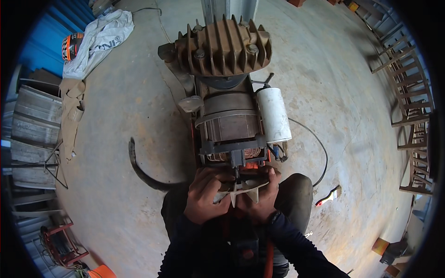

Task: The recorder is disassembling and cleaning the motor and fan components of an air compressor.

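A dusty compressor motor (232,127) stands in front of me, its finned brown cylinder head (222,46) at the far end. On its right side a white cylindrical capacitor (275,115) is fixed. Copper windings (252,152) show at the near end. Between my hands is a pale, finned fan wheel (241,186) at the end of the motor's shaft. My left hand (204,194) is closed around its left edge; my right hand (263,199) grips its right edge, thumb on top. Whether the wheel is seated on the shaft cannot be made out.
A paintbrush (329,196) lies on the concrete floor to the right, and a black curved hose (141,172) to the left. Wooden chairs or racks (410,88) line the right wall. A white sack (104,41) and an orange-black helmet (72,47) are far left.
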`<state>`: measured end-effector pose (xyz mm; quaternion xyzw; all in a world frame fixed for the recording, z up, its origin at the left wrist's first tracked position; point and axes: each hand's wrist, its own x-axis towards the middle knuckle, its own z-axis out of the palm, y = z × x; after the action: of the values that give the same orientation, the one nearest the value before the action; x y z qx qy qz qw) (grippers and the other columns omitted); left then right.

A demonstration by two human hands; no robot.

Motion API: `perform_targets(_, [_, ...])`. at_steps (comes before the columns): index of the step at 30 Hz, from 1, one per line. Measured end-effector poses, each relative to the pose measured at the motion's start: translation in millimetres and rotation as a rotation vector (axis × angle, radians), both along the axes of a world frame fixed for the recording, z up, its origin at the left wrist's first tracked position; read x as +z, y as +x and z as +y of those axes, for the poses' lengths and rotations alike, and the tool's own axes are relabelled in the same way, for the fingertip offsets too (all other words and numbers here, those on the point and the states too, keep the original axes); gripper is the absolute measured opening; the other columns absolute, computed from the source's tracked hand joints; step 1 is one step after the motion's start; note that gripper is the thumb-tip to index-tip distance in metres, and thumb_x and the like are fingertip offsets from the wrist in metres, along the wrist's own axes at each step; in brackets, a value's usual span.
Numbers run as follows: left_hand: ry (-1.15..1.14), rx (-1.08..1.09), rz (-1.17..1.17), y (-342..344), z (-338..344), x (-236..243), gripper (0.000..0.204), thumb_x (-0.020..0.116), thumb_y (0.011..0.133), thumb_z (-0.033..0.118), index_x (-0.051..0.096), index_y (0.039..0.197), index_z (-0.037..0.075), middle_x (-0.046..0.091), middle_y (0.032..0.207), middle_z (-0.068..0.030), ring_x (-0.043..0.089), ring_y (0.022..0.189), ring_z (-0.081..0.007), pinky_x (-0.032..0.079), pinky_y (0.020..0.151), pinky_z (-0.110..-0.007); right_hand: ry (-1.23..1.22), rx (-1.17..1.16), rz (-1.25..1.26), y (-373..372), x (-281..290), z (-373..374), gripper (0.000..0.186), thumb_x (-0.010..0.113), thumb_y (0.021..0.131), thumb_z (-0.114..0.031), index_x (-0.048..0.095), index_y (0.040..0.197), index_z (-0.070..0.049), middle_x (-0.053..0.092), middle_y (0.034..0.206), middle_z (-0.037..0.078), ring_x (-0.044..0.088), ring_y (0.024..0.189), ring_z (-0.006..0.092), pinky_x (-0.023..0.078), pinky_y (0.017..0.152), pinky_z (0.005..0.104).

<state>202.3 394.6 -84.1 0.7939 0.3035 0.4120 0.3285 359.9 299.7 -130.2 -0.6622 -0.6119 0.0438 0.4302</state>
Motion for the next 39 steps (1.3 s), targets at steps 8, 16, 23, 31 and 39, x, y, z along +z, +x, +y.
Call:
perform_targets(8, [0.003, 0.236, 0.023, 13.7, -11.1, 31.1, 0.030, 0.081, 0.068, 0.015, 0.067, 0.091, 0.003, 0.070, 0.092, -0.0118, 0.066, 0.084, -0.0279, 0.051, 0.080, -0.037, -0.228, -0.059, 0.048, -1.8, 30.6, 1.5, 0.099, 0.083, 0.068, -0.020, 0.023, 0.145, 0.000, 0.047, 0.121, 0.028, 0.059, 0.102, 0.0415, 0.052, 0.081, 0.0475])
perform_targets(16, [0.550, 0.463, -0.207, 47.7, -2.7, -19.3, 0.062, 0.080, 0.069, 0.062, 0.056, 0.073, 0.004, 0.056, 0.062, -0.0073, 0.059, 0.052, -0.0251, 0.054, 0.057, -0.040, 0.105, -0.032, -0.001, 6.5, 7.2, 7.2, 0.086, 0.080, 0.077, -0.025, 0.031, 0.146, -0.006, 0.050, 0.120, 0.022, 0.060, 0.102, 0.0376, 0.053, 0.082, 0.0472])
perform_targets(23, [0.655, 0.673, -0.292, 56.1, 11.4, -22.0, 0.067, 0.069, 0.070, 0.071, 0.049, 0.061, 0.008, 0.050, 0.054, -0.0048, 0.054, 0.045, -0.0219, 0.046, 0.044, -0.028, 0.130, -0.012, -0.176, 2.2, 22.6, 16.9, 0.074, 0.067, 0.090, -0.026, 0.025, 0.146, -0.003, 0.065, 0.116, 0.013, 0.059, 0.098, 0.0289, 0.050, 0.079, 0.0447])
perform_targets(31, [0.555, 0.871, -0.350, 86.3, -5.7, -40.6, 0.061, 0.066, 0.071, 0.066, 0.047, 0.074, 0.008, 0.047, 0.074, -0.0059, 0.050, 0.069, -0.0211, 0.047, 0.060, -0.030, 0.105, 0.030, -0.225, 8.7, 23.1, 15.4, 0.070, 0.063, 0.090, -0.034, 0.029, 0.144, -0.005, 0.058, 0.117, 0.017, 0.058, 0.091, 0.0303, 0.055, 0.080, 0.0496])
perform_targets(39, [0.390, 0.969, -0.463, 80.4, -3.7, -32.9, 0.064, 0.075, 0.069, 0.067, 0.048, 0.068, 0.009, 0.049, 0.062, -0.0037, 0.055, 0.053, -0.0196, 0.052, 0.053, -0.033, 0.110, 0.103, -0.234, 11.9, 35.3, 22.0, 0.068, 0.061, 0.088, -0.039, 0.033, 0.144, -0.011, 0.046, 0.114, 0.019, 0.055, 0.091, 0.0329, 0.055, 0.082, 0.0556])
